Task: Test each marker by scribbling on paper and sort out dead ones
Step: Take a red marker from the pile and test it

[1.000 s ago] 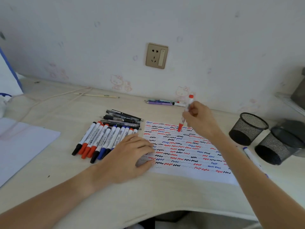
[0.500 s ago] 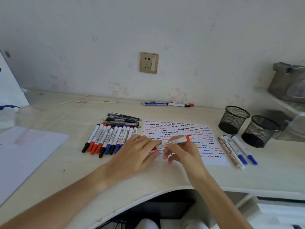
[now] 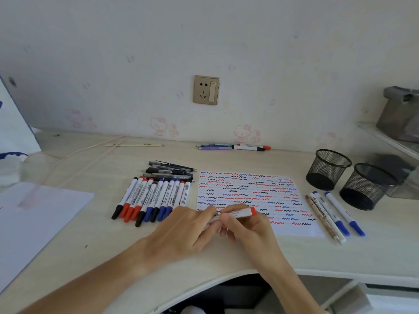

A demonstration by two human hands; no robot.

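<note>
Row of capped whiteboard markers (image 3: 154, 200) lies left of the scribble sheet (image 3: 249, 191), unchanged. A second ago the right hand held the red marker upright, tip on the far part of the sheet; now it's horizontal over the sheet's near edge, both hands on it. Reads as scribble done, cap going back on, though I can't see the cap. Left hand (image 3: 188, 232): fingers curled round the marker's left end, which they hide. Red marker (image 3: 238, 213) spans both hands, red end pointing right. Right hand (image 3: 247, 225): thumb and fingers pinch the barrel. Three pens (image 3: 333, 214) lie right of the sheet, near two mesh cups (image 3: 326, 168).
</note>
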